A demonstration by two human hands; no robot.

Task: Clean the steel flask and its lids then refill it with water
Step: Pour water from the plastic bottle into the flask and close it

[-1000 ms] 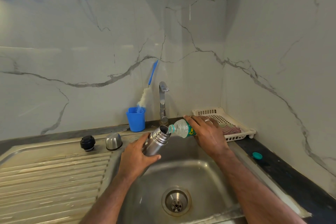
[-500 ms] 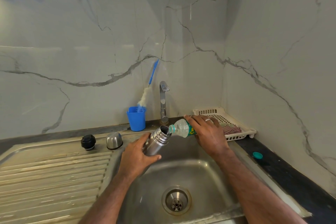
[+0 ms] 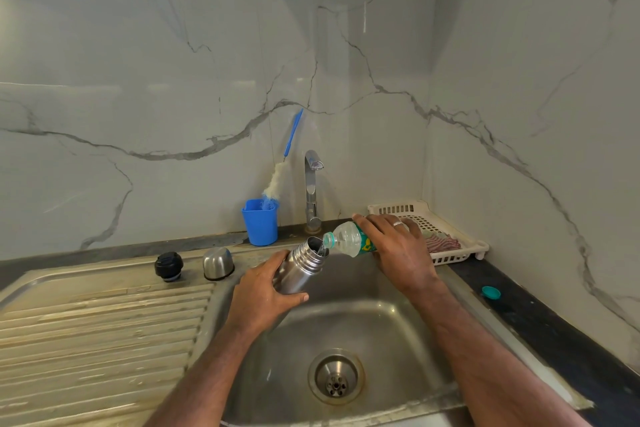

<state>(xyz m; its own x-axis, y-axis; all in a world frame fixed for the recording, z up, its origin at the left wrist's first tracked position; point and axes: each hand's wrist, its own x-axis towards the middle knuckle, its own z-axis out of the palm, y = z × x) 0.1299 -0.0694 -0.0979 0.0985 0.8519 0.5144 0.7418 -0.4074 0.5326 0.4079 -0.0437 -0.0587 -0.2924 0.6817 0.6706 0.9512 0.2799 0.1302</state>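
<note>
Item one, far left: the ribbed draining board (image 3: 97,326) of the steel sink (image 3: 388,319). On its back edge we find the black inner lid (image 3: 168,266) and, just beside it to the right, the steel cup lid (image 3: 218,263), dome up, both apart from the flask.

Item two: our left hand (image 3: 261,291), forearm rising from the lower edge, fingers and thumb wrapped round the lower body of the steel flask (image 3: 303,269). We hold the flask over the basin, tilted with its open mouth up and to the right.

Item three, behind: a blue cup (image 3: 260,222) with a bottle brush (image 3: 277,180) leaning in it, and the tap (image 3: 312,191).

Item four: the plastic water bottle (image 3: 348,239), tipped nearly flat, its neck touching the flask's mouth. Our right hand (image 3: 398,250) clasps it from above, a ring on one finger, wrist bent down.

Item five, far right: a white tray (image 3: 460,239) holding a striped cloth (image 3: 443,243), and a teal bottle cap (image 3: 491,292) on the dark counter (image 3: 554,333).
</note>
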